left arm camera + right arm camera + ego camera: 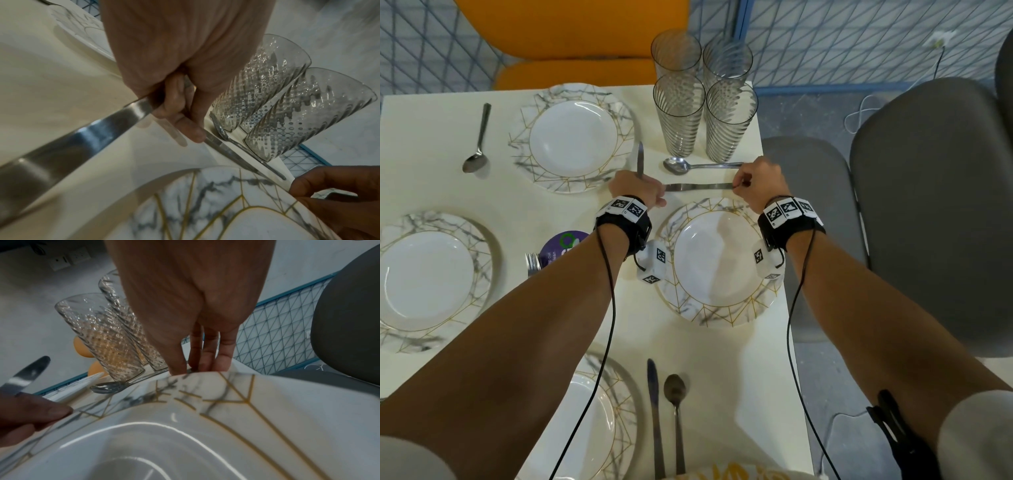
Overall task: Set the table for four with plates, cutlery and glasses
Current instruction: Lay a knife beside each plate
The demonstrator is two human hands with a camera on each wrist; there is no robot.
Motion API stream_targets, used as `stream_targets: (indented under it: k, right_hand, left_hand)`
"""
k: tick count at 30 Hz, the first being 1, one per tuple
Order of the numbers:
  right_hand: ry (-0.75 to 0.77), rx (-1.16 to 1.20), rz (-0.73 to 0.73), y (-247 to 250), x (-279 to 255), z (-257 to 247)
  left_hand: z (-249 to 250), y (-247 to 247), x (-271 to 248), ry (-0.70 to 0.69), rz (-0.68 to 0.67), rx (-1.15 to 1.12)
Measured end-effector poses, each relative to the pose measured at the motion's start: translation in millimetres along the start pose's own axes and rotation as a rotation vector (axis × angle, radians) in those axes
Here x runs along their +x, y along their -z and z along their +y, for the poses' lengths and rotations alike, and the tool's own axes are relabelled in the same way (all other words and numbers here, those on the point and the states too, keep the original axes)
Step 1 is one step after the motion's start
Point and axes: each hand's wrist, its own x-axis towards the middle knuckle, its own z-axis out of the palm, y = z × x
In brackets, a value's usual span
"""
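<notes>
Several marble-rimmed plates sit on the cream table (544, 219): far (573, 137), left (428, 281), near (599, 421) and right (719, 263). My left hand (637, 192) grips a knife (640, 159) (61, 154) by the handle, blade pointing away. One left fingertip (195, 134) touches the blade tip of a second knife (698, 186) (226, 151) lying behind the right plate. My right hand (753, 185) (205, 353) pinches that knife's handle end. A spoon (698, 166) (109, 387) lies just beyond it. Several ribbed glasses (679, 113) (263, 91) (98, 337) stand clustered at the back right.
A spoon (477, 144) lies left of the far plate. A knife (655, 418) and spoon (676, 411) lie right of the near plate. A purple bottle (558, 250) lies under my left forearm. An orange chair (571, 37) and grey chairs (928, 205) surround the table.
</notes>
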Motion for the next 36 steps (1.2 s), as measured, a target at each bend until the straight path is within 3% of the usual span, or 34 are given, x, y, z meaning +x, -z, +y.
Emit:
stream_targets:
  k: [15, 22, 29, 32, 36]
  right_hand:
    - [-0.059, 0.046, 0.009, -2.0, 5.7, 0.7]
    - [-0.025, 0.046, 0.073, 3.8, -11.2, -11.2]
    - [0.137, 0.230, 0.179, 6.1, -44.1, -69.7]
    - [0.202, 0.422, 0.066, 2.1, -65.3, -113.4]
    - [0.174, 0.587, -0.261, -12.3, -94.8, -165.6]
  left_hand:
    - [-9.9, -1.9, 11.4, -0.123, 0.057, 0.193]
    - [-10.1, 13.6, -7.7, -0.181, 0.099, 0.045]
    - [9.1, 62.8, -44.6, -0.174, -0.031, -0.346]
    - [12.1, 85.0, -62.8, -0.193, -0.102, -0.572]
    - [3.2, 118.0, -81.2, -0.208, -0.173, -0.839]
